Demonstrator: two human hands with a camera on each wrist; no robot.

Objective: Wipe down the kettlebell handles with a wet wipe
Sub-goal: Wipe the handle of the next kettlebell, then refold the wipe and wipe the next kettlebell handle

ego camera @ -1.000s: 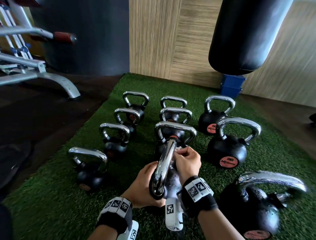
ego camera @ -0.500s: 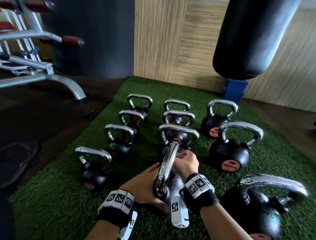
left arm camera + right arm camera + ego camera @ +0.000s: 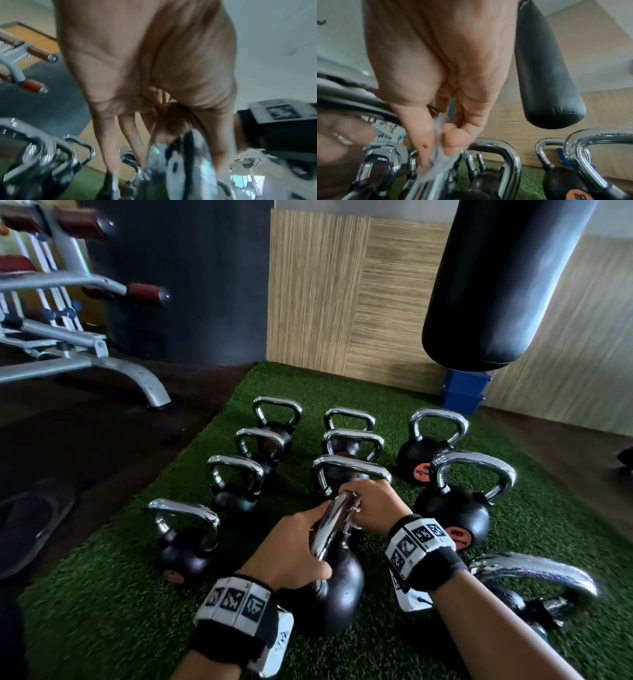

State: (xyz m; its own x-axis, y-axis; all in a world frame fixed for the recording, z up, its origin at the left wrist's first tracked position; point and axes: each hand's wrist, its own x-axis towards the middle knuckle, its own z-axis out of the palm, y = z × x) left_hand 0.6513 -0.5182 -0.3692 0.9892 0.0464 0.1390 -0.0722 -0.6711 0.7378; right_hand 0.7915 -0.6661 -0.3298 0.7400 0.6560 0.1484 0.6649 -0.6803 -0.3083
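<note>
A black kettlebell (image 3: 337, 594) stands on the green turf mat (image 3: 102, 611) right in front of me, its chrome handle (image 3: 329, 529) running away from me. My left hand (image 3: 301, 542) grips the near part of that handle, with the fingers (image 3: 109, 155) on one side and the thumb on the other. At the far end of the handle my right hand (image 3: 368, 505) pinches a crumpled wet wipe (image 3: 440, 169) against the chrome. In the head view only a small white bit of the wipe (image 3: 354, 508) shows under the right fingers.
Several more chrome-handled kettlebells stand in rows beyond, the nearest left one (image 3: 185, 539) and a big one (image 3: 455, 508) to the right. Another (image 3: 534, 583) lies near my right forearm. A black punching bag (image 3: 496, 285) hangs above a blue box (image 3: 464, 392). A bench frame (image 3: 85, 364) stands left.
My right hand has stayed at the far end of the handle, shifting the wipe slightly. The left hand keeps its hold. The kettlebell's black body now shows below my hands.
</note>
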